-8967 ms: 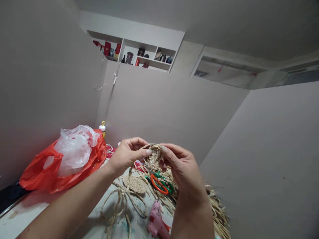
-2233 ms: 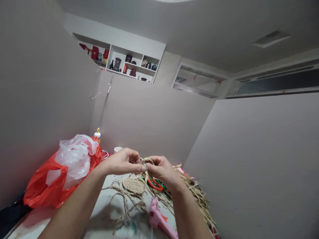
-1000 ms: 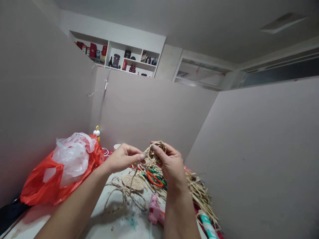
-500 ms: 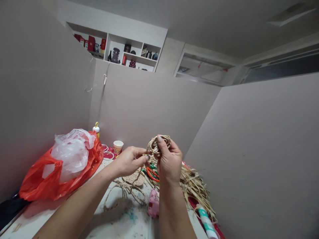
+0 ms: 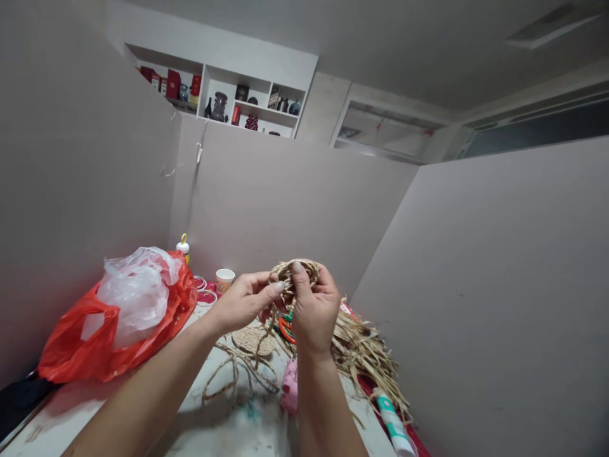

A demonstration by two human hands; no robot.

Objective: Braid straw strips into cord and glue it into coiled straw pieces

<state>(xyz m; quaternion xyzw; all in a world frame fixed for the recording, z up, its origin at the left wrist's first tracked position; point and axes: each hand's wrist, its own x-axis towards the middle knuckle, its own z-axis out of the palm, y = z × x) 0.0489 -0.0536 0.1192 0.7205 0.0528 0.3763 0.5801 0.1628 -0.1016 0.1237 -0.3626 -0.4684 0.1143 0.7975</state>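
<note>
Above the table, my right hand (image 5: 314, 311) grips a small coil of braided straw cord (image 5: 285, 271), thumb pressed over its near side. My left hand (image 5: 250, 297) pinches the left edge of the same coil between thumb and fingers. From the coil a loose tail of straw cord (image 5: 240, 365) hangs down and lies in loops on the table. Below the hands is a flat round woven straw disc (image 5: 252, 341). A pink tool (image 5: 289, 385), partly hidden by my right forearm, lies close by.
A red plastic bag (image 5: 80, 349) with a white bag (image 5: 137, 298) sits at left. A paper cup (image 5: 225, 279), white rings (image 5: 206, 298) and a yellow-looped bottle (image 5: 183, 247) stand behind. Dry straw strips (image 5: 364, 349) and a white-and-green tube (image 5: 394, 422) lie right. Grey partitions (image 5: 285, 197) surround the table.
Both hands have come closer together. The coil and my right hand have shifted slightly left, and my left hand now grips the coil's edge rather than the cord beside it.
</note>
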